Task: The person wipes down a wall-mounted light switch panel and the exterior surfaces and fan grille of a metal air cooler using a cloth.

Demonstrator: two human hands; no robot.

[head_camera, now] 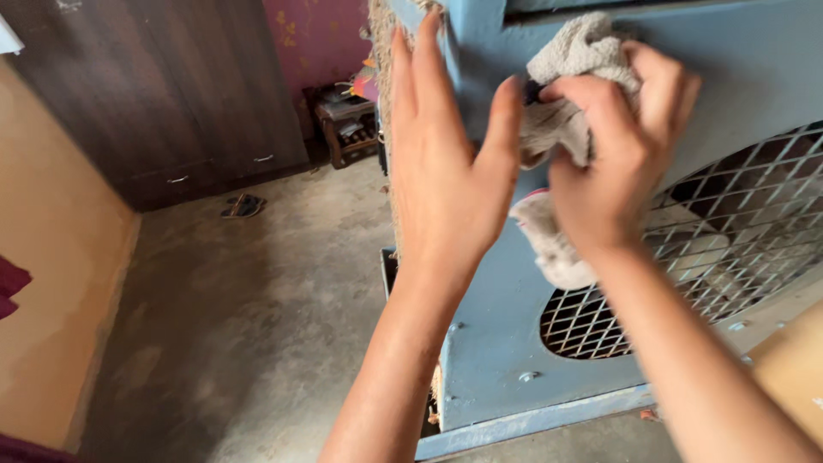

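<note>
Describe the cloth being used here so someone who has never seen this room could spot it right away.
Start at the big blue metal cooler with the round wire grille. Against its front panel, above the grille, the right hand grips a bunched cloth. It is the only soft, pale grey, fuzzy thing there, beside the left hand bracing the cooler's corner.

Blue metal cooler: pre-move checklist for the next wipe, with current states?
1. Grey cloth in the right hand: ok, bunched in the grip against the blue metal cooler.
2. Left hand bracing: ok, palm flat on the cooler's corner edge, fingers spread.
3. Cloth clear of the round wire mesh grille: ok, its loose end hangs beside the grille, not in it.
4. Cooler standing steady: cannot tell, its base is only partly in view.
5. Concrete floor near the cooler: ok, the dark sandals lie far off by the brown wooden wardrobe.
</note>
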